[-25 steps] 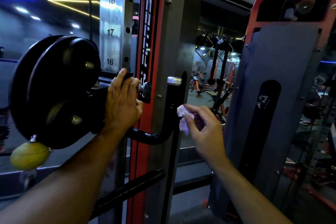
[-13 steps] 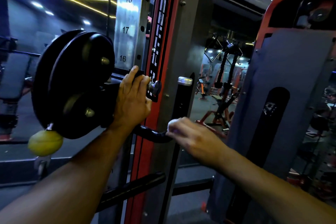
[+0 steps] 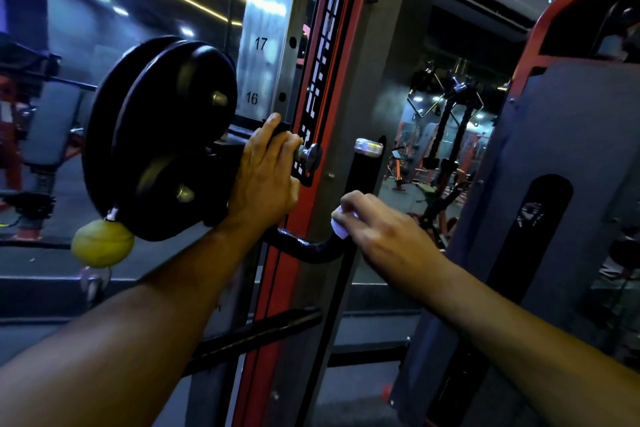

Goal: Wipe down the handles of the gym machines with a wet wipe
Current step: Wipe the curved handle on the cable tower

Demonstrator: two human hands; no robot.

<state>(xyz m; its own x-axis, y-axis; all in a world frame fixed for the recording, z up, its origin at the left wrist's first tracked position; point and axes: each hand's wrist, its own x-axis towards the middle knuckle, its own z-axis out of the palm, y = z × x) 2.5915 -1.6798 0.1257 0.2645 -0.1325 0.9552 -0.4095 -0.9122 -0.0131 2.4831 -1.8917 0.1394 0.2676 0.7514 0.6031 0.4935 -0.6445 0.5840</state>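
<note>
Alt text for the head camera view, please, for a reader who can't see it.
A right hand presses a white wet wipe against a curved black metal handle on a red-and-grey gym machine upright, while the left hand grips a black carriage beside black round weight plates.

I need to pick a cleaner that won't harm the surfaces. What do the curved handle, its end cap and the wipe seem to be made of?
Curved handle: looks like metal under glossy black paint or coating, since it gives sharp highlights at the bend. End cap: bright polished metal or chromed plastic; it mirrors the lights. Wipe: thin white crumpled sheet, probably nonwoven tissue, bunched under the right hand.
</note>
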